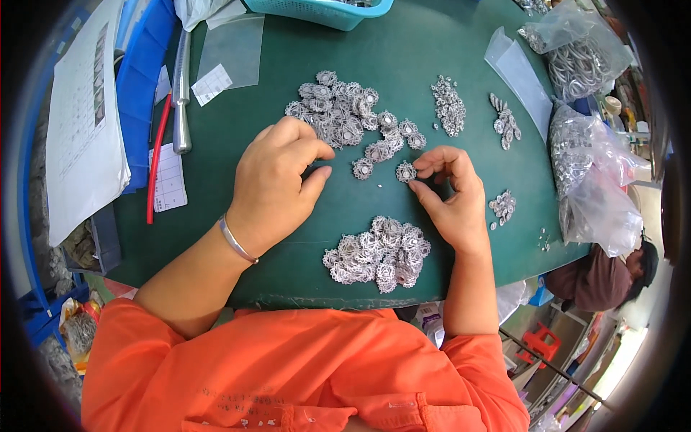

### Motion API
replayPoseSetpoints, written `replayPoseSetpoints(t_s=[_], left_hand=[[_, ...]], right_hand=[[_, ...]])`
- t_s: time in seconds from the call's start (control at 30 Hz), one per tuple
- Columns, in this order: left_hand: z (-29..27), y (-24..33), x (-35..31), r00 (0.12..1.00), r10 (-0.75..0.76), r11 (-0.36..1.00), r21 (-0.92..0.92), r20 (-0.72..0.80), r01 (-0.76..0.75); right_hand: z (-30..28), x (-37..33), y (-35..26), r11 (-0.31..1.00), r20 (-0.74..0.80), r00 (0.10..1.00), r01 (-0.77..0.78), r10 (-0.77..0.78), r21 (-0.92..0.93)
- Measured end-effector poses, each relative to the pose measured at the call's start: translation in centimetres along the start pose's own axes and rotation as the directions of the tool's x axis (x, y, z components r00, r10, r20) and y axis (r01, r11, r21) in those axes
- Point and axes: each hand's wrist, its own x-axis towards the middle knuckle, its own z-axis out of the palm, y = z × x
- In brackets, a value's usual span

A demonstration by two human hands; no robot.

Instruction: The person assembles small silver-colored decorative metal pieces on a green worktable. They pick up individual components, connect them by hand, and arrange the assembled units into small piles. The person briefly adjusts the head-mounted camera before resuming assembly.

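Note:
My right hand is at the right of the green table, thumb and fingertips closed on the right edge of a small silver openwork metal ornament. My left hand is beside the far pile, its thumb and index finger a little apart; I see nothing between them. Just beyond it lies a heap of similar silver ornaments, with a loose string of them trailing right. A single ornament rests between my hands. Nearer to me sits another pile of flat silver openwork pieces.
Small piles of tiny silver parts and oval parts lie to the right. Clear bags of metal parts line the right edge. Leftward are a red rod, a metal tool and papers. A turquoise basket stands far back.

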Motion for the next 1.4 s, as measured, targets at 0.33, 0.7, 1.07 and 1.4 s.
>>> replayPoseSetpoints(t_s=[0.33,0.7,1.07,1.4], left_hand=[[-0.1,0.2,0.0,1.0,-0.002,1.0,-0.008,0.0,0.002],[-0.2,0.3,0.1,1.0,-0.014,1.0,-0.006,0.008,0.014],[-0.1,0.2,0.2,1.0,-0.011,1.0,-0.008,0.004,0.011],[0.0,0.3,0.3,1.0,0.013,1.0,-0.021,-0.027,-0.014]], right_hand=[[-0.1,0.0,0.5,0.999,0.023,1.0,-0.009,0.008,0.033],[-1.2,1.1,0.4,0.968,-0.112,0.978,0.152,-0.177,-0.2],[-1.1,0.7,-0.4,0.979,-0.092,0.996,-0.033,0.015,-0.202],[-2.1,0.1,0.8,0.998,-0.172,0.983,-0.057,0.061,0.028]])
